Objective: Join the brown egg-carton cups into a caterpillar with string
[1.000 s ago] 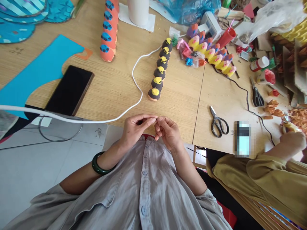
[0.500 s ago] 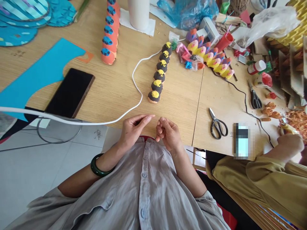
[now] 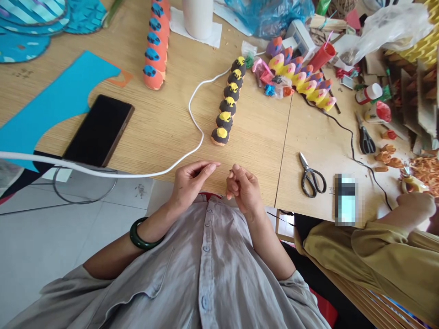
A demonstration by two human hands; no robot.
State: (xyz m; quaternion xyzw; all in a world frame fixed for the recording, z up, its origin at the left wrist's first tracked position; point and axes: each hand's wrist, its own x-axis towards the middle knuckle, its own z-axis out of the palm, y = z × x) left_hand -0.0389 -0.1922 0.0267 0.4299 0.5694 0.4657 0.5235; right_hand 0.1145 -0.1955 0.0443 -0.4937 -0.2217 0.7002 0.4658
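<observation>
My left hand [image 3: 194, 183], a green bangle [image 3: 146, 235] on its wrist, is closed with thumb and fingertips pressed together; whatever it pinches is too small to make out. Beside it, my right hand [image 3: 243, 185] has its fingers curled and thumb against the index finger, with a tiny dark speck at the tip. The two hands are apart, over the table's front edge. Beyond them lies a strip of black painted cups with yellow tops [image 3: 228, 106]. A white cable [image 3: 190, 109] curves to the left of it.
A phone [image 3: 99, 131] and a blue cut sheet [image 3: 68, 93] lie at left. Further back are an orange strip [image 3: 156, 45] and a white roll [image 3: 198, 18]. Scissors [image 3: 311, 176] lie at right, near a person's arm [image 3: 408, 210].
My right hand has moved slightly right, widening the gap between my hands. My left hand has barely moved.
</observation>
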